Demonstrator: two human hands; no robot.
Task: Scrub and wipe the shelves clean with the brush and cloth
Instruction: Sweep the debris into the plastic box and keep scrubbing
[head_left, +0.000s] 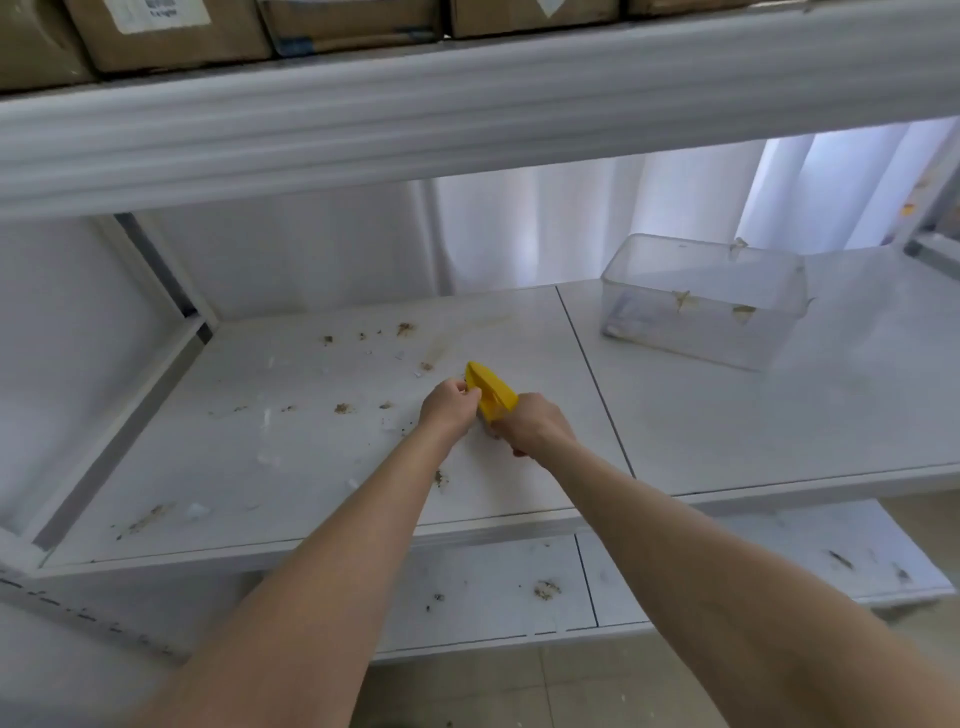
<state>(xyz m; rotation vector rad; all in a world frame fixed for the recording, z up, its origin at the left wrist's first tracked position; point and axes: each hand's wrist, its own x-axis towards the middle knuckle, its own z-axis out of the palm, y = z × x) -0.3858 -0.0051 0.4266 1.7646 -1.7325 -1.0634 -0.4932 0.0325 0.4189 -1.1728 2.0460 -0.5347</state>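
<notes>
yellow brush (491, 394), one, gripped by left hand (450, 408) and right hand (535, 423); one clear tub (696, 332).

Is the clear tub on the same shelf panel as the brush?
No, the tub sits right of the seam; the brush is left of it.

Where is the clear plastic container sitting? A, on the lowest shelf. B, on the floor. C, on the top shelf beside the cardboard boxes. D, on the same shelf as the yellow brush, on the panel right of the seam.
D: the clear plastic container stands on the right panel of the middle shelf, across the seam from the yellow brush that the left hand and right hand hold.
</notes>
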